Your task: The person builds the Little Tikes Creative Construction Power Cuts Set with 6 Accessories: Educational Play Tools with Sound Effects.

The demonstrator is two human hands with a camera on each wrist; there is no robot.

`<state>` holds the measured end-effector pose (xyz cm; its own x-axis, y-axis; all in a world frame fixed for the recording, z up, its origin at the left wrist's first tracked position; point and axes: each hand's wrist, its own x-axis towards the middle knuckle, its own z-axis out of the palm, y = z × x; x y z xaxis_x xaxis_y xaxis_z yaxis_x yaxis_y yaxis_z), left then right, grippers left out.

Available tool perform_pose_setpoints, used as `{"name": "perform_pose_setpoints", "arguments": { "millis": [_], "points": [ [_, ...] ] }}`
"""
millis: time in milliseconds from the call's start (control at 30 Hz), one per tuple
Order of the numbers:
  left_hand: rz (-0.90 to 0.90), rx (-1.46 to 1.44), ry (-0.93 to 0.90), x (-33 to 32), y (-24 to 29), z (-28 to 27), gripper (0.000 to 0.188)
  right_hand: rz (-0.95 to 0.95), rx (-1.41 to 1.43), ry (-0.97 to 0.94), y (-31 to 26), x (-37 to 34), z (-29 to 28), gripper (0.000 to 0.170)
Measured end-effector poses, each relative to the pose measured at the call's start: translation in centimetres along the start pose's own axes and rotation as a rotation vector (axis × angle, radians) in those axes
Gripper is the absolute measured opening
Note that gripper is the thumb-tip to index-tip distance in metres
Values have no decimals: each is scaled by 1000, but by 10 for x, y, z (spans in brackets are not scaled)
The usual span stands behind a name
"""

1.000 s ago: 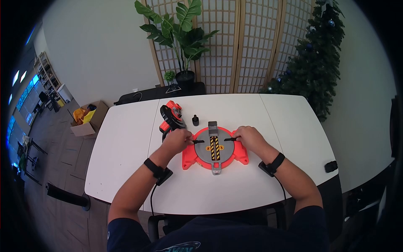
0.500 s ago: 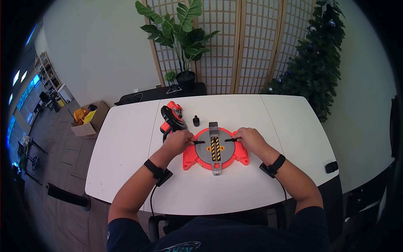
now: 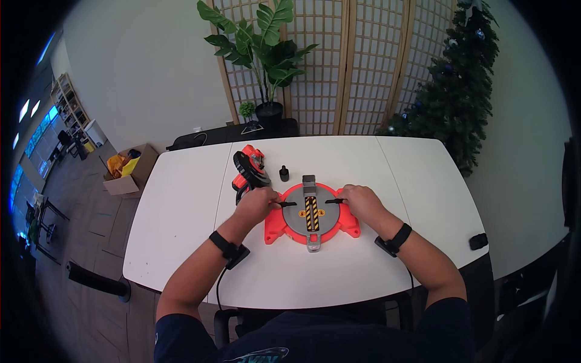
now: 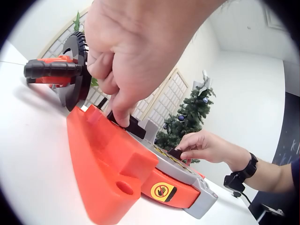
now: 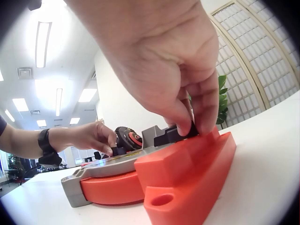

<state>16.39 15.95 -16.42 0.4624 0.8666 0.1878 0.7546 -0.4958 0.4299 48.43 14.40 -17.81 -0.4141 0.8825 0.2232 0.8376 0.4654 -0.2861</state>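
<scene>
A toy miter saw base (image 3: 275, 230) with orange sides and a round grey turntable (image 3: 296, 221) sits flat on the white table. Black-and-yellow stripes run down the turntable's middle slot. At its left side my left hand (image 3: 255, 204) pinches a small black clamp-like piece (image 4: 133, 127) between thumb and fingers. Opposite, my right hand (image 3: 363, 202) pinches a matching black piece (image 5: 171, 136) by its outer end. Both pieces lie low over the turntable and point inward to the stripes. Curled fingers hide their outer ends.
Behind my left hand lies the orange and black saw head (image 3: 251, 169), apart from the base. A small black knob with a threaded stem (image 3: 284, 174) stands behind the turntable. Near the table's right edge is a black object (image 3: 477, 241).
</scene>
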Motion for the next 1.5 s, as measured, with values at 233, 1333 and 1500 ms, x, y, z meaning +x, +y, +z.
{"name": "perform_pose_setpoints", "arguments": {
  "millis": [233,1333,1500],
  "points": [
    [-2,33,-12,-2,1,0,14,-20,-10,3,1,-4,0,23],
    [55,137,-191,-23,-1,-4,114,-205,122,-242,11,-12,-32,103],
    [28,119,-250,-26,6,-9,111,-227,112,-229,12,-17,-29,104]
  ]
}}
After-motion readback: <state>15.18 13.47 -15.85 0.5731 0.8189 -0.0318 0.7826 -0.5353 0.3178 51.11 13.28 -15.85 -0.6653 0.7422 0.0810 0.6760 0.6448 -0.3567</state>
